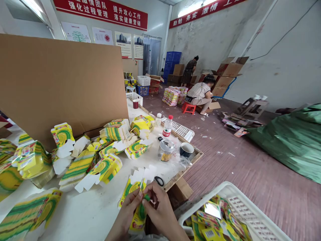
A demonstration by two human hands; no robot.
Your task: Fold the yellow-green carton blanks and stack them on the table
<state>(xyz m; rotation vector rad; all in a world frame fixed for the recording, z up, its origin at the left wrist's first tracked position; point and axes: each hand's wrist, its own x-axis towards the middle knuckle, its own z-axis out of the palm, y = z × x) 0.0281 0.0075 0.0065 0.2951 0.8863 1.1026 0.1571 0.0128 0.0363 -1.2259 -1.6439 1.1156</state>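
Observation:
Both my hands meet low in the middle of the view over the white table (87,211). My left hand (128,208) and my right hand (158,208) are closed on one yellow and green printed carton (135,195), with its white flaps pointing away from me. Part of the carton hangs below my fingers. Several more cartons (105,167) of the same kind lie flat and half folded in a pile to the left, just beyond my hands.
A big cardboard sheet (62,80) stands at the back left. A white basket (235,207) of packs sits at lower right. A jar (166,150), dark cup (187,149), bottle (168,126) and tape roll (158,181) stand near the table edge. Two people work far off.

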